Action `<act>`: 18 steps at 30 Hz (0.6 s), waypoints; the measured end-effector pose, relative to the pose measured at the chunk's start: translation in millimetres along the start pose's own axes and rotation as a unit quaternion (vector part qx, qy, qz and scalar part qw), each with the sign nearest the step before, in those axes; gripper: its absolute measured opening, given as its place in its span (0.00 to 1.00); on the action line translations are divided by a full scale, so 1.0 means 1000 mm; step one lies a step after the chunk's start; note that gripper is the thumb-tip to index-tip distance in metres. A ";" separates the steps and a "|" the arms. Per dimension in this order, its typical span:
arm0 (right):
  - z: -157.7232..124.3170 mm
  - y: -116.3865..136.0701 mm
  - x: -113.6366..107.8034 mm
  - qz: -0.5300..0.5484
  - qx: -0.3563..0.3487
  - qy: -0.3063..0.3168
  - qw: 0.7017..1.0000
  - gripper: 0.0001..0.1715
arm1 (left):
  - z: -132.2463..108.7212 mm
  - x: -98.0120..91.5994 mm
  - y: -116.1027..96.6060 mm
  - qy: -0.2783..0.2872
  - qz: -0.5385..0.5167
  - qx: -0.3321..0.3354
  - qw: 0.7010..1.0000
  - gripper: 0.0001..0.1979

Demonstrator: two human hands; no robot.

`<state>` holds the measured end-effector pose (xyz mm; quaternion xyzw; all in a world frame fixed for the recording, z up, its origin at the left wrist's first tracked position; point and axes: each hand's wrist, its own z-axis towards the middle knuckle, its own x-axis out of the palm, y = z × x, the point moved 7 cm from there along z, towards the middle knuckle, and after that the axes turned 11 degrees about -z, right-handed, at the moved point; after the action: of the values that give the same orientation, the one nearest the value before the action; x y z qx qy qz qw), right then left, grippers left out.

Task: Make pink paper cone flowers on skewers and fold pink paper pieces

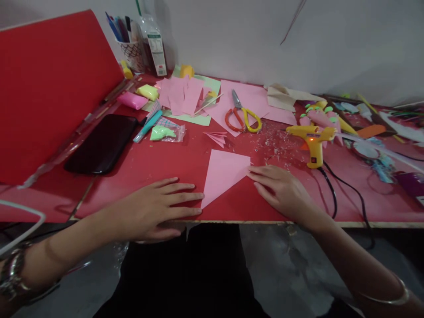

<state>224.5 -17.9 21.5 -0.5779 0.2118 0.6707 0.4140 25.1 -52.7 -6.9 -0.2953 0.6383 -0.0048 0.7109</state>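
pale grey wall (225,39) | red-topped table (172,165) | grey floor (278,274) | dim light

Fingers (181,198) at corners of pink paper (223,174)

The left forearm (73,243) stretched from the lower left, and the left hand (159,203) was with its back upward, its fingers (183,212) almost straight, slightly spread and pointing to the right. Its thumb (165,233) stood apart from them. The right forearm (347,258) stretched from the lower right; the right hand (281,190) pointed to the left, its fingers near together and gently bent. The hands were apart.
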 end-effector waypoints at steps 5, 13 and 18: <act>0.004 0.002 -0.003 -0.096 0.009 -0.010 0.995 0.17 | 0.005 -0.009 -0.007 -0.011 -0.008 -0.004 1.000 0.23; 0.013 0.031 -0.004 -0.167 -0.005 -0.004 0.986 0.13 | 0.045 -0.022 -0.013 -0.165 0.066 -0.136 0.975 0.22; 0.016 0.049 -0.009 -0.041 -0.019 0.007 0.999 0.14 | 0.068 -0.022 0.004 -0.127 0.054 -0.195 0.971 0.22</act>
<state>175.7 -36.4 24.7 -0.5980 0.1784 0.6533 0.4287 82.0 -12.9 12.5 -0.3910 0.5462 0.1958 0.7144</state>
